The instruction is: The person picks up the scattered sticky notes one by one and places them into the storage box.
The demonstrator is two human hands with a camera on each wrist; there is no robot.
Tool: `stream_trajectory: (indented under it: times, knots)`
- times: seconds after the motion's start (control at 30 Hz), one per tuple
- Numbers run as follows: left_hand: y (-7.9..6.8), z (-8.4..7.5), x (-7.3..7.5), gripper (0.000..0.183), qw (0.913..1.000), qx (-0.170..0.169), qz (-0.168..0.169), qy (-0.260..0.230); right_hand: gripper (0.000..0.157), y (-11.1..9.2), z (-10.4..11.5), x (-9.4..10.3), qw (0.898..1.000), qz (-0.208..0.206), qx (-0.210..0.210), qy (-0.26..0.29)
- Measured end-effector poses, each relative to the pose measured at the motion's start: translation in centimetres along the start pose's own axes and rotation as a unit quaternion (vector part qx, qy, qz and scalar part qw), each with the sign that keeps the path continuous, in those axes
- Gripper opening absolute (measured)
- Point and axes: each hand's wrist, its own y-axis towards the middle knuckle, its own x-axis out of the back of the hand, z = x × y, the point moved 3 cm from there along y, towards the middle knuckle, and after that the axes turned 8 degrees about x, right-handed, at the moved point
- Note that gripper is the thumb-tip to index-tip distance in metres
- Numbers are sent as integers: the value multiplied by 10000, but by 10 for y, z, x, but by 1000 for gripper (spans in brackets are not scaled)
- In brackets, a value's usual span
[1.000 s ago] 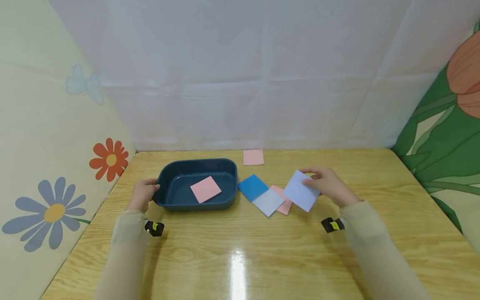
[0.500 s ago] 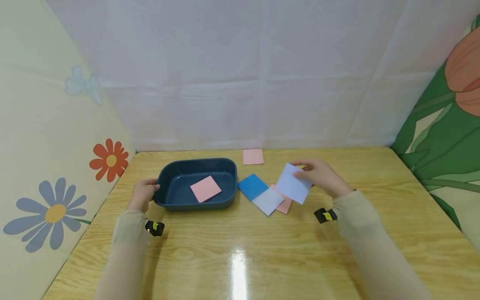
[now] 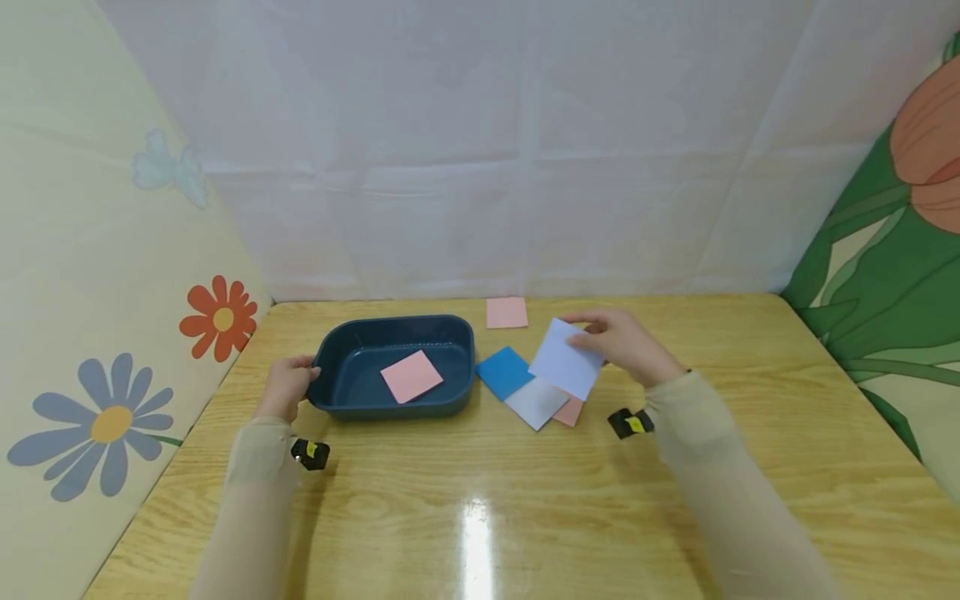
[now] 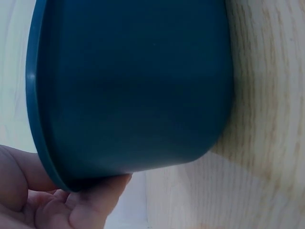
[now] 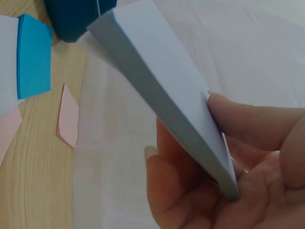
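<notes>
My left hand (image 3: 285, 388) grips the left end of a dark blue rectangular bin (image 3: 397, 412), thumb over the rim and fingers beneath it in the left wrist view. Inside the bin lies a pink sticky note pad (image 3: 412, 377). Pinched between the thumb and fingers of my right hand (image 3: 624, 343) is a pale lilac sticky note pad (image 5: 162, 71), tilted and raised above the table. Below it a blue pad (image 3: 505, 372), a white pad (image 3: 536, 403) and a partly covered pink pad (image 3: 570, 412) lie touching or overlapping.
Another pink pad (image 3: 507, 313) lies near the back edge of the wooden table (image 3: 420, 517). A white cloth (image 3: 480, 208) hangs behind it. Flower-printed panels stand at the left and right.
My right hand has carried the lilac pad leftward and slightly toward the back, over the blue, white and pink pads. My left hand and the bin have stayed put.
</notes>
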Motion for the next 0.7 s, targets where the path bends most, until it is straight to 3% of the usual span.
stream_trajectory:
  times: [0.7]
  knots:
    - [0, 0, 1, 44, 10000, -23, 15, -36, 41, 20, 14, -21, 9999, 103, 78, 99]
